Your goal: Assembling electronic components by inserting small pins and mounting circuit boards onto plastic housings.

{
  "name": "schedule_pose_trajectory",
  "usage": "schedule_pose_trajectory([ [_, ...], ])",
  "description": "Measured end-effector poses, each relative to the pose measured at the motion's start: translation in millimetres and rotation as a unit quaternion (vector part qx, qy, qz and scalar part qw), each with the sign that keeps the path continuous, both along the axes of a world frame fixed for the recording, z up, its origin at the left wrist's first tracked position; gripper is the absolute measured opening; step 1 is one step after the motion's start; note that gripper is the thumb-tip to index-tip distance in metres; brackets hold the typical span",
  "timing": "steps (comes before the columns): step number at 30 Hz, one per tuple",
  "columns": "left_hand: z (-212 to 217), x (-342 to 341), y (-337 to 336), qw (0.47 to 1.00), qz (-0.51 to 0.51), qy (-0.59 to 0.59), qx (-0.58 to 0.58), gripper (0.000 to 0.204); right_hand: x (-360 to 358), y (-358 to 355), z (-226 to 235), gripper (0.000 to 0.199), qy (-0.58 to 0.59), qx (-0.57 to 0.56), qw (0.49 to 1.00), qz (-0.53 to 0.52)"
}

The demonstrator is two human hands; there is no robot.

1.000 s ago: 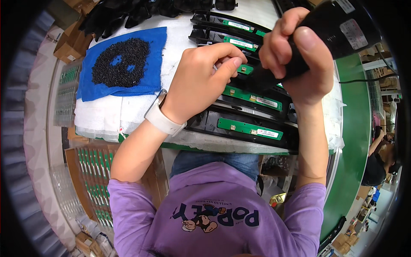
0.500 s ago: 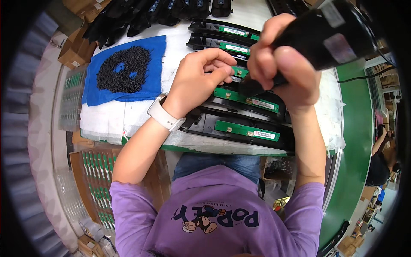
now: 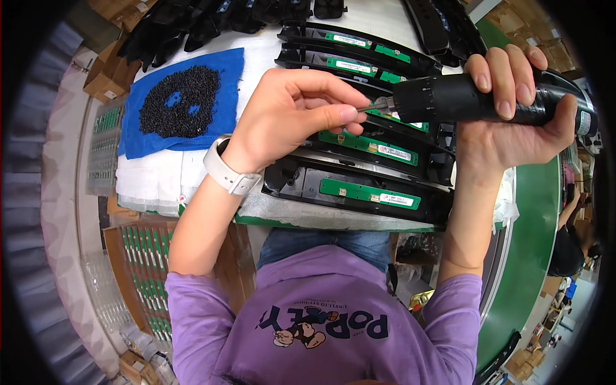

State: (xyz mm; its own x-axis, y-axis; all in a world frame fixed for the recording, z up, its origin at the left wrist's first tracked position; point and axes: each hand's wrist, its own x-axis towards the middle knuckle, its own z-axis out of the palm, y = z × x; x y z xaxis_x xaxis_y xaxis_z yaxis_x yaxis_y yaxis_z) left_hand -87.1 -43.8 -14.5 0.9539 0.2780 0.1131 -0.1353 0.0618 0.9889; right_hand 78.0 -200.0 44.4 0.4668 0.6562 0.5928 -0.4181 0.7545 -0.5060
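Observation:
My right hand (image 3: 513,131) grips a black electric screwdriver (image 3: 430,99), held nearly level above the work with its thin bit (image 3: 377,107) pointing left. The thumb and index finger of my left hand (image 3: 289,115) are pinched at the bit's end; anything small between them is hidden. Below both hands lies a row of long black plastic housings (image 3: 292,183), each carrying green circuit boards (image 3: 369,194) with white labels. The middle housings are partly covered by my hands and the screwdriver.
Left of the housings, a blue cloth (image 3: 230,90) bears a heap of small black screws (image 3: 157,106). More black plastic parts (image 3: 192,22) lie along the far edge. Trays of circuit boards (image 3: 147,276) stand at lower left. A green surface (image 3: 526,256) runs along the right.
The screwdriver has swung from a downward tilt over the housings to nearly level, moving rightward with my right hand. My left fingers have come to the end of its bit.

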Motion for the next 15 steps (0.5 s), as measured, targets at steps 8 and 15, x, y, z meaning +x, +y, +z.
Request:
schedule_pose_trajectory([
  [8,5.1,-8.1,10.8,0.996,-0.046,0.053,-0.053,0.023,-6.8,12.0,2.1,0.036,0.006,-0.002,1.0,0.018],
  [15,6.1,-47.5,46.4,0.915,0.234,0.041,0.326,0.026,-71.3,51.6,14.6,0.017,0.013,-0.177,0.981,-0.082],
])
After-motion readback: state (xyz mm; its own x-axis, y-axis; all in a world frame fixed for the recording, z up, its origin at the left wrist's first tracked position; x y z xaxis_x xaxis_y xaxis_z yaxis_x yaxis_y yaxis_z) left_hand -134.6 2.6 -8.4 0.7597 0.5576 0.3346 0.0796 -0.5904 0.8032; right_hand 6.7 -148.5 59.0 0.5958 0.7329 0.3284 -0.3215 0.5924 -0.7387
